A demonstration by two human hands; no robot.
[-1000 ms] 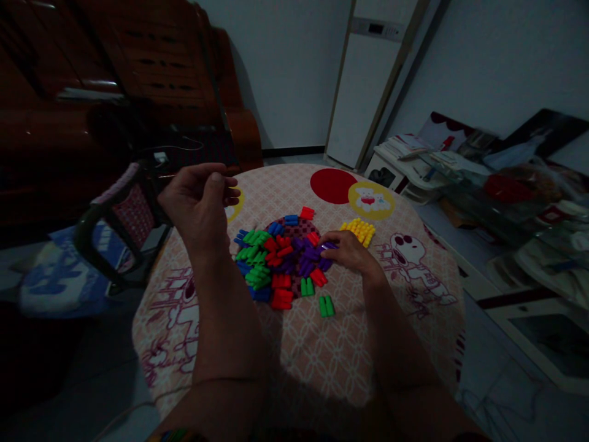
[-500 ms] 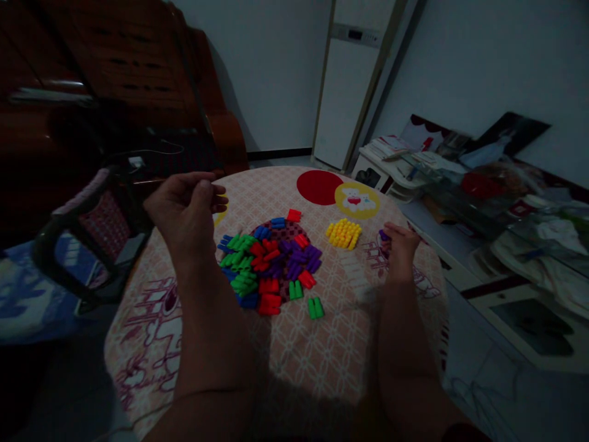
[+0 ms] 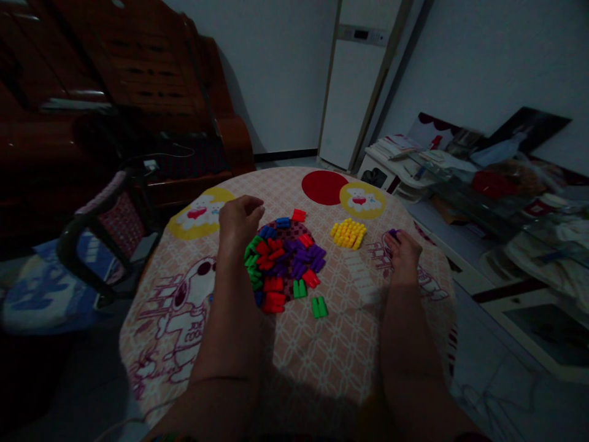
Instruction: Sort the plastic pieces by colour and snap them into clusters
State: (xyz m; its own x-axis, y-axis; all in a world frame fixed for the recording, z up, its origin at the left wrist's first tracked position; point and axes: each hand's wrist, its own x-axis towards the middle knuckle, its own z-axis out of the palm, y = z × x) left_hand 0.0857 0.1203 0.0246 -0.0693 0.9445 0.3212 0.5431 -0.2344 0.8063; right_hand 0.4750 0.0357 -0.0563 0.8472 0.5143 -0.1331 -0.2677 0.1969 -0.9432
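Note:
At the right side of the table, my right hand point(image 3: 405, 250) pinches a small purple plastic piece point(image 3: 393, 233) between thumb and fingertips. My left hand point(image 3: 239, 222) hovers at the left edge of the pile, its fingers bent toward the thumb; whatever they hold, if anything, is hidden. Beneath and right of it lie purple pieces point(image 3: 307, 258), red pieces point(image 3: 269, 253), green pieces point(image 3: 253, 264) and blue pieces point(image 3: 282, 222), partly covered by my left forearm. Two green pieces point(image 3: 319, 307) lie side by side nearer to me. A tight cluster of yellow pieces point(image 3: 348, 234) sits between the pile and my right hand.
The round table wears a patterned cloth point(image 3: 322, 350). A chair point(image 3: 122, 215) stands at the left, before a wooden sofa point(image 3: 230, 135). Along the right wall runs a cluttered low cabinet point(image 3: 469, 258). A tall white appliance point(image 3: 352, 92) stands behind the table.
My left hand has moved right and lower, toward the pile, and now covers some green pieces. My right hand keeps the purple piece in nearly the same place. The view has shifted slightly left.

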